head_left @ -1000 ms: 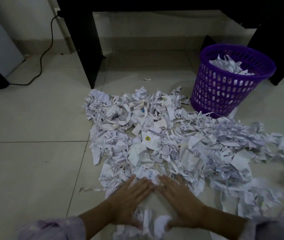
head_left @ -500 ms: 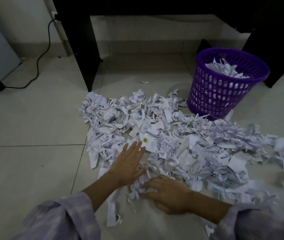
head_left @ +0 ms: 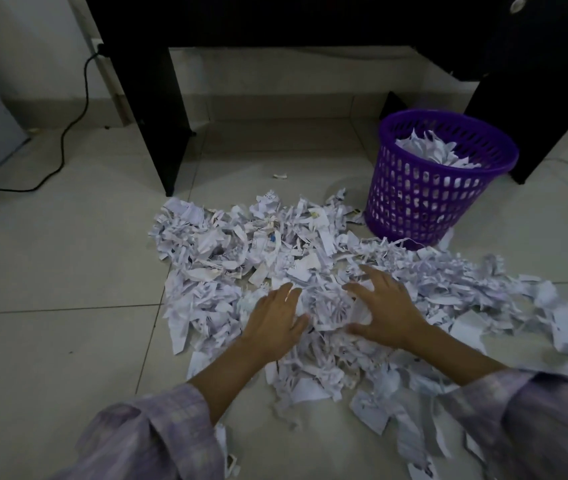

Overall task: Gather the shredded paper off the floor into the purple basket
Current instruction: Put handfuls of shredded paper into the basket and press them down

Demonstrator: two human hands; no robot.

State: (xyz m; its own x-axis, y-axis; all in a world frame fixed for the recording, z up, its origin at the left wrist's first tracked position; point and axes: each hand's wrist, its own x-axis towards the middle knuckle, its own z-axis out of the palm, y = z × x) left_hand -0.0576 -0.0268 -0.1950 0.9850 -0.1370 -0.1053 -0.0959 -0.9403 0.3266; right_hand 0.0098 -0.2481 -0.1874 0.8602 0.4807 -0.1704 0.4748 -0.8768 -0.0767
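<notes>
A wide heap of white shredded paper (head_left: 275, 251) covers the tiled floor in front of me. The purple basket (head_left: 424, 202) stands upright at the far right edge of the heap, holding shreds inside. My left hand (head_left: 275, 320) lies on the middle of the heap with fingers straight and palm down. My right hand (head_left: 384, 310) is just to its right, fingers spread over the paper. A clump of shreds sits between the two hands. Neither hand visibly grips anything.
A black table leg (head_left: 157, 109) stands behind the heap on the left, and another dark leg (head_left: 535, 109) rises behind the basket. A black cable (head_left: 67, 133) trails on the floor far left. One stray scrap (head_left: 279, 176) lies apart, beyond the heap.
Both hands have slid forward from the near edge into the middle of the heap. The right hand went from curled over shreds to spread fingers. The view has shifted, so the heap sits closer.
</notes>
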